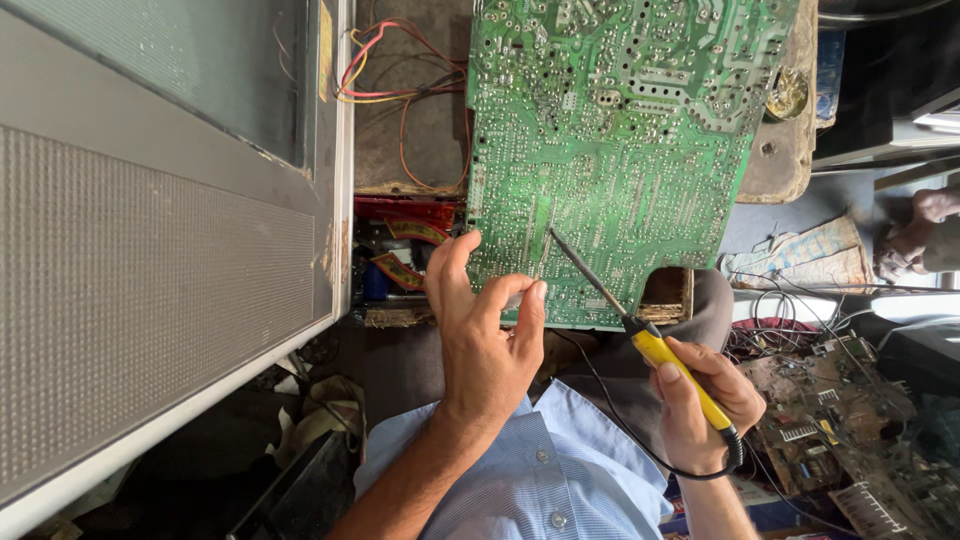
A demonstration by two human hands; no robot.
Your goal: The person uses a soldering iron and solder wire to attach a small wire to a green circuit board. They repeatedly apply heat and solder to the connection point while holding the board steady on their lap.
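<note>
A large green circuit board (610, 130) lies solder side up in front of me, its near edge over my lap. My right hand (705, 400) grips a yellow-handled soldering iron (665, 360); the thin metal tip touches the board near its lower middle. My left hand (480, 330) pinches a thin strand of solder wire (541, 262) between thumb and forefinger, its end close beside the iron's tip. A black cord runs from the iron's handle past my wrist.
A grey television casing (160, 250) with a perforated speaker grille fills the left. Red, yellow and orange wires (400, 80) run from it toward the board. Other circuit boards and tangled cables (850, 420) lie at the right. Another person's foot (915, 235) shows at the far right.
</note>
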